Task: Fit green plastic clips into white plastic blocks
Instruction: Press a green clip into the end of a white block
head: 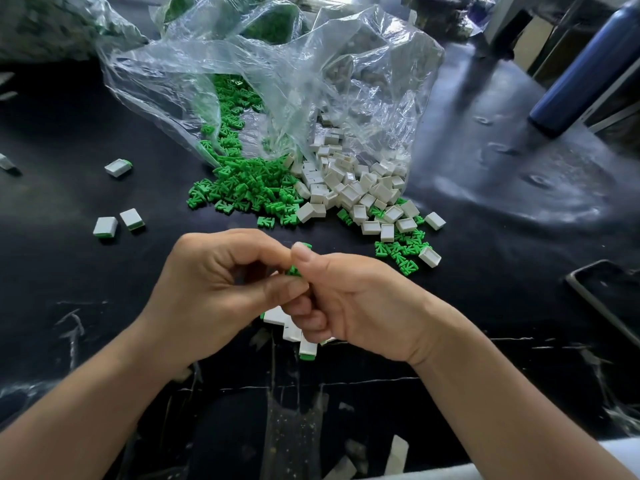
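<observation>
Though curled, both grips on clip

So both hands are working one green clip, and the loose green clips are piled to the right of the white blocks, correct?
No: the head view shows the pile of green clips to the left of the white blocks. The rest holds: the left hand and right hand together pinch one green clip.

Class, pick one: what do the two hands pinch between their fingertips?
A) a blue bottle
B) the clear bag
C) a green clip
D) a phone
C: the green of a clip shows where the fingertips of the left hand and right hand meet.
</observation>
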The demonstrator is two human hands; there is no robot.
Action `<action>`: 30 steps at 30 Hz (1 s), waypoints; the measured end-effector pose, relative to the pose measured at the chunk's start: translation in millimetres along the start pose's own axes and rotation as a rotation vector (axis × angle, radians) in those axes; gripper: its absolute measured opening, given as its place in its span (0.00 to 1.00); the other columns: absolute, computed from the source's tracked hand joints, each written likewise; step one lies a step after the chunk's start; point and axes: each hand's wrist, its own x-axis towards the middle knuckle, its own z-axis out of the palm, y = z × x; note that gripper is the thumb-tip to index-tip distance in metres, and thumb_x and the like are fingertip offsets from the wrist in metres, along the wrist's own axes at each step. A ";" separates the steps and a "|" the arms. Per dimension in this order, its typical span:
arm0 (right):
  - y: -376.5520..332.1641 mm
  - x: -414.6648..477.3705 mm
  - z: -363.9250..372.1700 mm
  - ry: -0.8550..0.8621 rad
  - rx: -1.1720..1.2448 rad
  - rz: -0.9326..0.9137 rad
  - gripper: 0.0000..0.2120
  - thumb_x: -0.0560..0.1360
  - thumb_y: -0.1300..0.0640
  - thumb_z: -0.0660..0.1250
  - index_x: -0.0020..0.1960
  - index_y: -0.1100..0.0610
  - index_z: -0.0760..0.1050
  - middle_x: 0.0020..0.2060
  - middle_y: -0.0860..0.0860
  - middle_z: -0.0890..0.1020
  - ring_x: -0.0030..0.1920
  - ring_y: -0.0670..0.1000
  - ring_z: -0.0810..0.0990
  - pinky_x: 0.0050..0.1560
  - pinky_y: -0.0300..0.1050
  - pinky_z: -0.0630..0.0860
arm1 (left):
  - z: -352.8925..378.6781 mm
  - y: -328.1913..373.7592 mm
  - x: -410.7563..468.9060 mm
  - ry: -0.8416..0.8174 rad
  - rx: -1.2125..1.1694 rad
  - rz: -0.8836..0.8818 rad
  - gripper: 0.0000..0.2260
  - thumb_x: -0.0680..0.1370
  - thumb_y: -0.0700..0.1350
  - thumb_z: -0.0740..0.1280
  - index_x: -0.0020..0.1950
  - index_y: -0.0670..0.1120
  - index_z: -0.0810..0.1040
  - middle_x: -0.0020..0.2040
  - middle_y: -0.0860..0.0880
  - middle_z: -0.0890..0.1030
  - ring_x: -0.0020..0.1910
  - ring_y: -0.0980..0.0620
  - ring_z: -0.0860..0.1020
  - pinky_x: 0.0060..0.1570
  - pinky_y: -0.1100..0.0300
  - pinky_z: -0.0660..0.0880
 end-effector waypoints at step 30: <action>-5.8 -3.8 -3.0 0.068 -0.104 0.007 0.19 0.67 0.42 0.60 0.37 0.59 0.72 0.29 0.51 0.76 0.27 0.45 0.72 0.27 0.33 0.71 | 3.5 -2.0 -0.9 0.046 0.189 0.025 0.08 0.67 0.48 0.71 0.44 0.48 0.81 0.35 0.49 0.82 0.30 0.51 0.81 0.31 0.56 0.78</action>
